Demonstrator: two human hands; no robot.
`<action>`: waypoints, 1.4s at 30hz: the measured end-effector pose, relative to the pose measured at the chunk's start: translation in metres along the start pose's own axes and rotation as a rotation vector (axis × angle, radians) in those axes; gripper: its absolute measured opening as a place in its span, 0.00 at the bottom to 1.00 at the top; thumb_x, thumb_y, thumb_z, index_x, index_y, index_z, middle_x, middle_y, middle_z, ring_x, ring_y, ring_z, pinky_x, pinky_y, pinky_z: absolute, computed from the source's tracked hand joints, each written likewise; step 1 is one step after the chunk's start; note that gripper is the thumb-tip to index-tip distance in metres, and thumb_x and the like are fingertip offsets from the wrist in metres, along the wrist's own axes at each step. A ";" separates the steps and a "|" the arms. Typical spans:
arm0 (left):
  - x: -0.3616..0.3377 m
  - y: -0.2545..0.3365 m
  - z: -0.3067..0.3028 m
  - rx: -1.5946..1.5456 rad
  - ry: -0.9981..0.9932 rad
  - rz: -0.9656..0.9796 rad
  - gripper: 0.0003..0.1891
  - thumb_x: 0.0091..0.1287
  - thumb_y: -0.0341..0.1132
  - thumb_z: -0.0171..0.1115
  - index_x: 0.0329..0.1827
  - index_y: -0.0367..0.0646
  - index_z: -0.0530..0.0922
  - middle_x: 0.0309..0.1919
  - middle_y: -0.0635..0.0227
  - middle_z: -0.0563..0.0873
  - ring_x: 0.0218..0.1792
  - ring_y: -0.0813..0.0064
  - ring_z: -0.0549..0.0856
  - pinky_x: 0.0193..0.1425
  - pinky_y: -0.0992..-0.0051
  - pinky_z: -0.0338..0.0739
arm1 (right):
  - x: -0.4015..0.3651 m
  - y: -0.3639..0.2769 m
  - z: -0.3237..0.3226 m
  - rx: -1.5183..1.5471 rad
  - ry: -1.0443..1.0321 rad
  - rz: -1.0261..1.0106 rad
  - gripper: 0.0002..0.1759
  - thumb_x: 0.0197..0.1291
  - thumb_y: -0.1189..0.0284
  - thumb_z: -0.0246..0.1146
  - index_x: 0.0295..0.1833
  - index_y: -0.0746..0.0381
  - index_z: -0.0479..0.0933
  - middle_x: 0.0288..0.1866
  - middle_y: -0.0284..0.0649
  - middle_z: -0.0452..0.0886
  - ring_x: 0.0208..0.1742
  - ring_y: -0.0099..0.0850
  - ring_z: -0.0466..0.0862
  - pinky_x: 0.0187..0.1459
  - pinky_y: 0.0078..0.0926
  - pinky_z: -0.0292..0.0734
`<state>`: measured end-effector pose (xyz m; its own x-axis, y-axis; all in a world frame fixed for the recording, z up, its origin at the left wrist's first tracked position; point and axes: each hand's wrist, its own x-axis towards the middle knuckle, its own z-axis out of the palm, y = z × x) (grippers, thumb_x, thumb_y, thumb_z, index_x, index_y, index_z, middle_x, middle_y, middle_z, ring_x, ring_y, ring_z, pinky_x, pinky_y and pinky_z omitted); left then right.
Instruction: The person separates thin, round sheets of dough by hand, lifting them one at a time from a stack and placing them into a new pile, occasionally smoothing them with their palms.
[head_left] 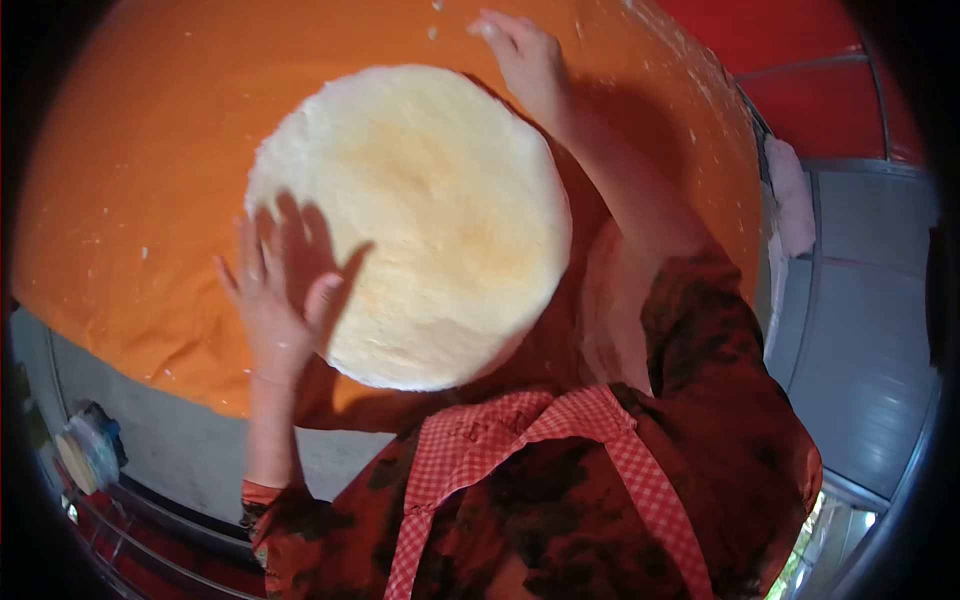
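Note:
A large round flatbread (430,220), pale with browned yellowish patches and a floury edge, lies flat on an orange cloth (130,220). At its left edge is my left hand (275,300), fingers spread and thumb apart, overlapping the rim and casting a shadow on the bread. Beyond the upper right edge my right hand (525,65) is raised over the cloth, its fingers bent and drawn together, slightly blurred. Whitish colour shows at those fingertips, and I cannot tell what they hold. White specks dot the cloth nearby.
Below my right forearm, a pale pinkish rounded shape (610,310) lies partly hidden in shadow. At the right, a pink cloth roll (790,195) hangs by the table edge, beside grey panels (865,330). A wrapped round object (90,450) sits at the lower left.

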<state>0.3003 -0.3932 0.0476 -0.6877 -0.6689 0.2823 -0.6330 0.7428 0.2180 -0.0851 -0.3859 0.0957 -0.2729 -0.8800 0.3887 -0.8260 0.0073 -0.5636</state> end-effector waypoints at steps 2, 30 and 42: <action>0.013 -0.006 0.007 0.006 -0.025 -0.015 0.42 0.65 0.63 0.52 0.75 0.44 0.57 0.75 0.54 0.55 0.76 0.54 0.52 0.73 0.43 0.42 | -0.069 0.004 -0.008 -0.263 -0.117 -0.217 0.22 0.65 0.68 0.55 0.63 0.62 0.71 0.62 0.49 0.74 0.66 0.49 0.70 0.65 0.42 0.62; -0.162 0.091 -0.014 -0.527 0.087 -0.139 0.10 0.62 0.30 0.65 0.43 0.36 0.76 0.38 0.54 0.80 0.40 0.54 0.80 0.44 0.64 0.76 | -0.309 -0.143 0.004 0.190 -0.090 -0.366 0.26 0.58 0.60 0.64 0.61 0.57 0.73 0.63 0.44 0.73 0.61 0.40 0.75 0.58 0.40 0.72; -0.208 0.202 0.039 -0.514 -0.168 -0.093 0.10 0.59 0.26 0.58 0.44 0.37 0.77 0.38 0.53 0.79 0.43 0.49 0.78 0.46 0.59 0.75 | -0.421 -0.143 0.013 0.188 -0.462 0.080 0.02 0.56 0.76 0.57 0.35 0.64 0.72 0.31 0.46 0.78 0.35 0.47 0.80 0.35 0.43 0.74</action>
<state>0.3014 -0.1054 -0.0038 -0.7113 -0.6963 0.0958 -0.4674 0.5703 0.6755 0.1542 -0.0226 0.0025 -0.0500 -0.9987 0.0001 -0.6967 0.0348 -0.7165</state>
